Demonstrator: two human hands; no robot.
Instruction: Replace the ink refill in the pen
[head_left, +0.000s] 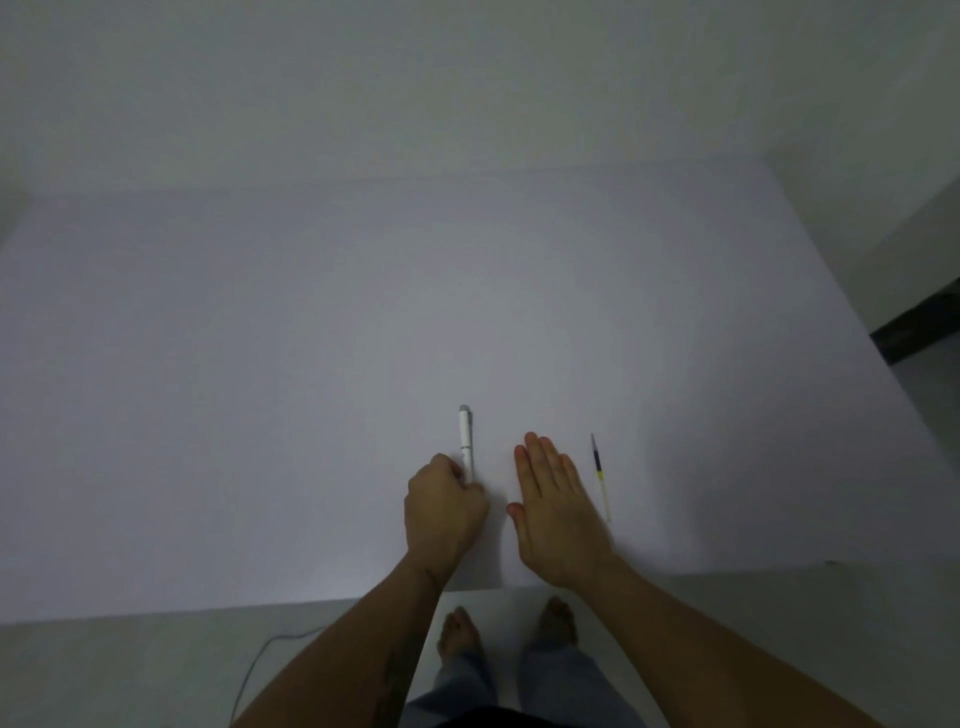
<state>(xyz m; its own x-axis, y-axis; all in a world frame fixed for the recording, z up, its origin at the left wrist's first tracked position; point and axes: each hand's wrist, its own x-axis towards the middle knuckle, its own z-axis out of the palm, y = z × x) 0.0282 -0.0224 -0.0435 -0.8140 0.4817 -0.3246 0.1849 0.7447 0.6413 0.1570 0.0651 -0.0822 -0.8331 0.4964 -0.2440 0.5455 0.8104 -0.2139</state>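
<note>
A white pen (466, 439) lies on the white table (311, 364), pointing away from me, its clip end farthest. My left hand (444, 512) is curled around the pen's near end, fingers closed on it. My right hand (558, 512) lies flat and open on the table just right of the pen, palm down, holding nothing. A thin ink refill (600, 475), dark at the far end and yellowish-clear at the near end, rests on the table to the right of my right hand, apart from it.
The table's front edge (260, 605) runs just below my wrists; its right edge slants away at the right. Below the edge are my feet and jeans (509, 675) and a grey cable (260, 660) on the floor.
</note>
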